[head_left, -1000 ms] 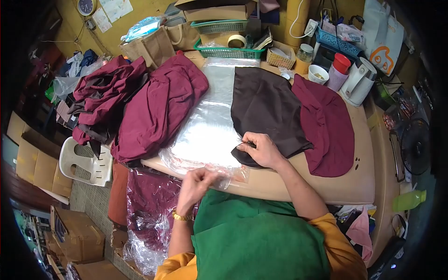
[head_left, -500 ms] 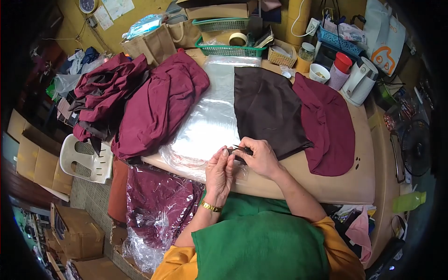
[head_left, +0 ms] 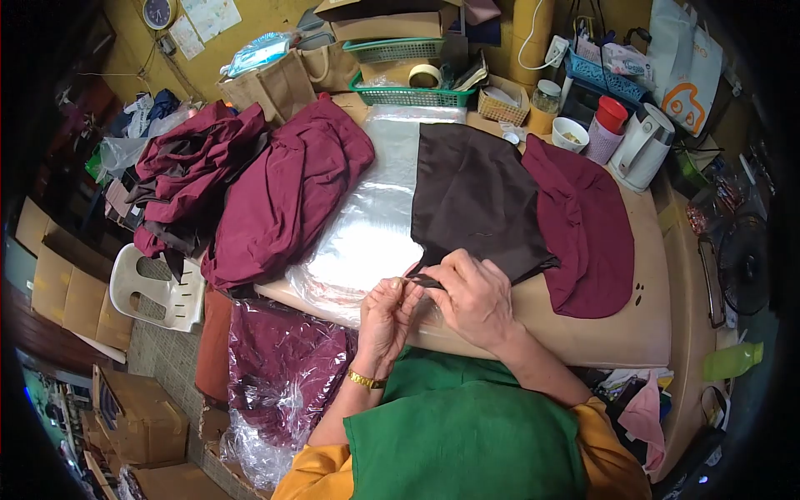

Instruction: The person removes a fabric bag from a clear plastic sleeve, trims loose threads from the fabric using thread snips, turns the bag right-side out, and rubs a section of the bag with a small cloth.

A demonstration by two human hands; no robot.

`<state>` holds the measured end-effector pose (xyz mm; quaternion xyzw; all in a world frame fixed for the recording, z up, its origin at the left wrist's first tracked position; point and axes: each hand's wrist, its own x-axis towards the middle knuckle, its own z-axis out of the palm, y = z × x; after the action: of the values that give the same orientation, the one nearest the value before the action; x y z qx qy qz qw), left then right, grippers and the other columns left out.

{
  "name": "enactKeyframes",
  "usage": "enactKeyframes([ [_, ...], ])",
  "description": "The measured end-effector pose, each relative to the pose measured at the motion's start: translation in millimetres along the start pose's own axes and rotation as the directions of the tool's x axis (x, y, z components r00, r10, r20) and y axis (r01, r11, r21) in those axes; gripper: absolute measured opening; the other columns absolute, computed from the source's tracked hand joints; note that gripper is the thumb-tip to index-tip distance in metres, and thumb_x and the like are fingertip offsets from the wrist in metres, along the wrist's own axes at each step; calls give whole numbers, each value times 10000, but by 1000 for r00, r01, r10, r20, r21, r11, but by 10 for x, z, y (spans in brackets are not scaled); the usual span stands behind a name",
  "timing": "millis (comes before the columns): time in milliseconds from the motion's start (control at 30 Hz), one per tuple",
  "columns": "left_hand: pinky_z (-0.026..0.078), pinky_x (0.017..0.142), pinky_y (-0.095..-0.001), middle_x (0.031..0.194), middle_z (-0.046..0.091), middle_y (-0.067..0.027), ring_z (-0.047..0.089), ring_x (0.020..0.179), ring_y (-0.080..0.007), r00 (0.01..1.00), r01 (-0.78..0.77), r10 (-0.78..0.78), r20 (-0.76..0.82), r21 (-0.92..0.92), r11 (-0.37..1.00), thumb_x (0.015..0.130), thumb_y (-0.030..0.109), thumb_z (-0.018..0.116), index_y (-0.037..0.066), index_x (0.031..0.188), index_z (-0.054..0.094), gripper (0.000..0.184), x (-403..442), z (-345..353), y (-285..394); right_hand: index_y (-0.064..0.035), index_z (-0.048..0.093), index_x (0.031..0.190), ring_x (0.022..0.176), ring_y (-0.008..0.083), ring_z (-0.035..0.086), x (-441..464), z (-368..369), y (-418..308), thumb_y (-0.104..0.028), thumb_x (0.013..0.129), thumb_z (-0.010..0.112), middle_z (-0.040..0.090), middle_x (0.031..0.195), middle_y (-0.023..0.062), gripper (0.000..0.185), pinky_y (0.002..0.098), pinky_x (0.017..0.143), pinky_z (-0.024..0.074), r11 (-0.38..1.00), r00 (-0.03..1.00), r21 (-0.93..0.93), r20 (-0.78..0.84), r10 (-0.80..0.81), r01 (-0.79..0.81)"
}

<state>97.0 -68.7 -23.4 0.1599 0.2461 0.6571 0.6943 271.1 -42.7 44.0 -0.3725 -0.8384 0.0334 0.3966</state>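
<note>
A dark brown cloth piece (head_left: 479, 192) lies on the padded table, its near corner drawn toward me. My left hand (head_left: 387, 312) is closed, thumb and fingertips pinching the edge of that corner. Close beside it my right hand (head_left: 479, 300) is closed too, back of the hand up, its fingertips on the same dark corner. The black snips seen earlier in the right hand do not show now; the palm is hidden. Under the cloth's left side lies a stack of clear plastic bags (head_left: 367, 217). A maroon cloth piece (head_left: 583, 225) lies to the right.
Maroon bundles (head_left: 287, 192) are heaped at the table's left. A bagged maroon item (head_left: 283, 367) sits below the front edge, near a white plastic chair (head_left: 154, 287). Green baskets (head_left: 408, 96), a white bowl (head_left: 570, 133) and a white kettle (head_left: 646, 146) stand along the back.
The right hand has turned over the cloth's corner, and the snips' blades have gone from sight. The left hand has shifted slightly left and down.
</note>
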Motion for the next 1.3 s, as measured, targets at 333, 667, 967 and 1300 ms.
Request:
enactKeyframes([
  [333, 553, 915, -321, 945, 628, -43, 642, 916, -136, 997, -76, 71, 41, 141, 987, 967, 88, 599, 16, 933, 609, 81, -78, 115, -45, -86, 671, 935, 652, 180, 566, -13, 84, -53, -104, 730, 756, 556, 826, 15, 223, 335, 600, 381, 982, 990, -152, -63, -124, 113],
  [667, 345, 474, -225, 689, 463, 21, 369, 508, -76, 953, -214, 269, -143, 314, 925, 1041, 226, 484, 89, 881, 539, 218, -239, -308, 411, -31, 636, 1063, 768, 281, 636, -187, -176, 175, -145, 761, 761, 588, 906, 92, 347, 393, 670, 500, 965, 963, 89, 141, 231, -245],
  [967, 496, 623, -288, 893, 666, -83, 604, 693, -146, 979, -53, 205, 6, 973, 226, 911, 307, 711, -14, 1296, 540, 529, -6, -224, 370, -13, 573, 1172, 884, 375, 628, -651, -43, 163, -170, 897, 621, 607, 939, 167, 320, 493, 741, 492, 952, 755, 69, 627, 191, -298],
  [1300, 462, 740, -288, 882, 631, 2, 565, 792, -131, 998, 56, -23, -56, 725, 686, 883, 158, 664, 47, 929, 675, 120, 349, -628, 426, -63, 560, 1315, 1283, 336, 521, -142, 114, 105, -200, 956, 570, 522, 1376, 240, 384, 436, 986, 464, 671, 745, 711, 560, -362, -209],
])
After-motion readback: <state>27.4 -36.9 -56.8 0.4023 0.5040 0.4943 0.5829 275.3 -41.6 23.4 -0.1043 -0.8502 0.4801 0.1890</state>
